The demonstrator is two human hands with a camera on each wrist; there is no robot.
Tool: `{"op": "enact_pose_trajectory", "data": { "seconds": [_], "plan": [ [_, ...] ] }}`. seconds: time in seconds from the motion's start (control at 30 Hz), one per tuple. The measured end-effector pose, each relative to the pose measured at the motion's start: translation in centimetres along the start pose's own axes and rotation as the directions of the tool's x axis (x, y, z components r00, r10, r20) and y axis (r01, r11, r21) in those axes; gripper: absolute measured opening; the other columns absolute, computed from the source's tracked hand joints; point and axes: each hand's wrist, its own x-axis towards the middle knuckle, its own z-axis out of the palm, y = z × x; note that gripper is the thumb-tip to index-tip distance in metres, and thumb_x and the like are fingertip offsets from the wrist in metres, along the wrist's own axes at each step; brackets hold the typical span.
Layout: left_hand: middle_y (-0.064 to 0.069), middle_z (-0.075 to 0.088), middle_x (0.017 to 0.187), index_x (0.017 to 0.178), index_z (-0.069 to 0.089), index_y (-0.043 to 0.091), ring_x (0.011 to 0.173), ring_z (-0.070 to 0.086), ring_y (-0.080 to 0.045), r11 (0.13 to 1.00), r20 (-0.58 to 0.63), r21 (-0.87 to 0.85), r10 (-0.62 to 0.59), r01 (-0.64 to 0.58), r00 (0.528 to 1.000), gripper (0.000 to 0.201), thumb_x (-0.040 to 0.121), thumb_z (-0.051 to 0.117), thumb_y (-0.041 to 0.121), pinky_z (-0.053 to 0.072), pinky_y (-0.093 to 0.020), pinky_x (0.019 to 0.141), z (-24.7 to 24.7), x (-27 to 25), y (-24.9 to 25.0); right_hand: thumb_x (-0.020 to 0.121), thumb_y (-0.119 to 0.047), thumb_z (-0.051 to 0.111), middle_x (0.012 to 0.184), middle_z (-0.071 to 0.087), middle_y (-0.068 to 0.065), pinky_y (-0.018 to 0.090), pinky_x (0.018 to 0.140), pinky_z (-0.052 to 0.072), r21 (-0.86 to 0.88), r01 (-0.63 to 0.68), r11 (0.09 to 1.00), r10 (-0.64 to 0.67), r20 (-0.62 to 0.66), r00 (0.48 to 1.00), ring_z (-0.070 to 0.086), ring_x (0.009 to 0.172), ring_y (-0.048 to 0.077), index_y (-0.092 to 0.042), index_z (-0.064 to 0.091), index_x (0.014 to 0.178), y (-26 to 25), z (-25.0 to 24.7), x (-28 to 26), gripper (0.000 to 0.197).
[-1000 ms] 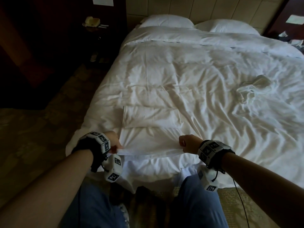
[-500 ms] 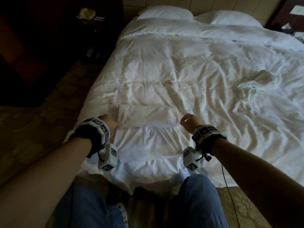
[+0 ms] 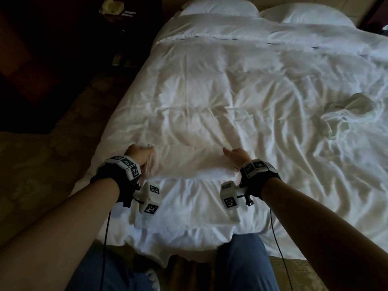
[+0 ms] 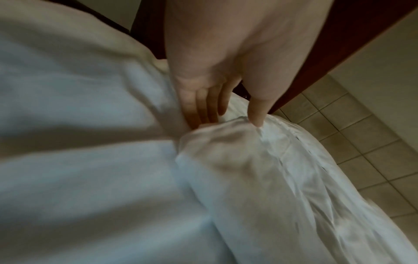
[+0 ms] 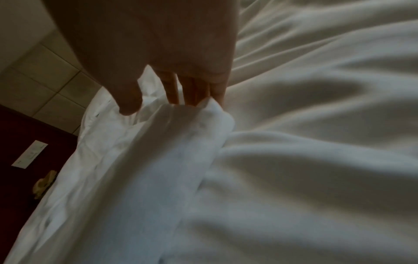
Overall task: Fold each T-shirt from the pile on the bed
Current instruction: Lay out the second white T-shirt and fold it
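Note:
A white T-shirt (image 3: pixel 189 166) lies part-folded on the white duvet (image 3: pixel 210 91) near the bed's foot, its near portion brought over the folded upper part. My left hand (image 3: pixel 139 154) holds its left edge; in the left wrist view the cloth corner (image 4: pixel 226 151) sits between thumb and fingers of that hand (image 4: pixel 226 121). My right hand (image 3: pixel 234 155) is at the right edge. In the right wrist view its fingertips (image 5: pixel 192 100) touch the fold (image 5: pixel 181 134) while the thumb stands clear of the cloth. A crumpled white garment (image 3: pixel 348 114) lies at the far right.
Two pillows (image 3: pixel 218 8) lie at the head of the bed. A dark nightstand with a pale telephone (image 3: pixel 111 6) stands left of the bed, above patterned carpet (image 3: pixel 42 164). My knees in blue jeans (image 3: pixel 241 265) press against the foot of the bed.
Both hands carried the shirt's near edge away from me and laid it over the folded upper part. The right thumb has come off the cloth.

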Motion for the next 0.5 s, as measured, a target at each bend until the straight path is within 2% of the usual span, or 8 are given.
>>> {"op": "enact_pose_trajectory", "data": {
  "seconds": [0.07,0.1,0.17,0.23,0.3,0.37,0.4,0.5],
  "plan": [
    [-0.018,0.066,0.111,0.113,0.062,0.002,0.101,0.063,-0.034,0.998,0.047,0.015,-0.064,0.063,0.997,0.046,0.083,0.066,0.037,0.048,-0.045,0.098,0.1,0.9,0.3,0.088,-0.054,0.053,0.094,0.063,0.009,0.028,0.066,0.044,0.079,-0.05,0.996,0.046,0.054,0.997,0.059,0.078,0.024,-0.006,0.064,0.106,-0.2,0.1,1.1,0.053],
    [-0.017,0.065,0.114,0.117,0.06,0.003,0.103,0.062,-0.034,0.996,0.089,0.013,-0.088,0.088,0.992,0.053,0.08,0.069,0.039,0.047,-0.045,0.098,0.2,1.5,0.4,0.085,-0.055,0.058,0.086,0.062,0.007,0.027,0.063,0.044,0.135,-0.093,0.987,0.081,0.09,0.993,0.058,0.072,0.023,-0.009,0.064,0.097,-0.1,0.1,1.6,0.048],
    [-0.014,0.067,0.112,0.113,0.063,0.006,0.104,0.063,-0.033,0.994,0.183,0.036,-0.106,0.101,0.977,0.063,0.067,0.08,0.046,0.047,-0.045,0.099,0.5,3.0,0.2,0.07,-0.054,0.074,0.089,0.068,0.009,0.034,0.074,0.053,0.235,-0.174,0.956,0.13,0.19,0.973,0.064,0.083,0.027,-0.007,0.065,0.097,0.3,0.1,2.8,0.055],
    [-0.013,0.069,0.107,0.097,0.068,0.009,0.101,0.065,-0.031,0.997,0.242,0.028,-0.08,0.076,0.967,0.049,0.063,0.086,0.04,0.047,-0.047,0.099,0.5,4.6,-0.2,0.059,-0.047,0.083,0.098,0.071,0.015,0.047,0.088,0.053,0.296,-0.191,0.936,0.115,0.257,0.96,0.067,0.092,0.034,-0.003,0.065,0.105,0.6,-0.1,3.7,0.067],
    [-0.015,0.07,0.106,0.099,0.071,0.006,0.1,0.066,-0.032,0.997,0.25,-0.03,-0.057,0.067,0.967,0.041,0.067,0.085,0.027,0.047,-0.049,0.098,0.7,5.3,0.3,0.075,-0.032,0.078,0.09,0.071,0.016,0.046,0.08,0.057,0.41,-0.143,0.901,0.044,0.24,0.97,0.07,0.082,0.031,0.002,0.063,0.108,0.2,-0.6,4.1,0.05],
    [-0.016,0.068,0.109,0.106,0.068,0.002,0.101,0.065,-0.033,0.988,0.187,-0.151,-0.005,0.033,0.982,0.035,0.076,0.079,0.016,0.048,-0.049,0.097,1.0,5.4,1.4,0.086,-0.022,0.068,0.082,0.069,0.011,0.031,0.063,0.059,0.492,-0.061,0.868,-0.027,0.17,0.985,0.068,0.068,0.023,0.001,0.063,0.11,-0.4,-0.9,4.9,0.034],
    [-0.017,0.067,0.109,0.108,0.067,0.002,0.101,0.065,-0.033,0.982,0.146,-0.189,0.018,0.01,0.989,0.03,0.08,0.074,0.012,0.049,-0.049,0.096,1.3,5.8,2.0,0.088,-0.022,0.066,0.084,0.068,0.009,0.028,0.061,0.058,0.499,-0.007,0.867,-0.059,0.116,0.991,0.067,0.07,0.021,-0.002,0.064,0.11,-0.9,-1.0,5.2,0.03],
    [-0.014,0.067,0.11,0.105,0.067,0.009,0.101,0.064,-0.032,0.984,0.086,-0.165,0.075,-0.06,0.993,0.025,0.081,0.073,0.012,0.049,-0.049,0.096,1.6,6.8,3.6,0.084,-0.028,0.069,0.087,0.068,0.008,0.035,0.075,0.056,0.443,0.112,0.89,-0.126,0.002,0.992,0.066,0.082,0.026,-0.013,0.067,0.095,-2.2,-1.1,6.2,0.018]
  ]
}}
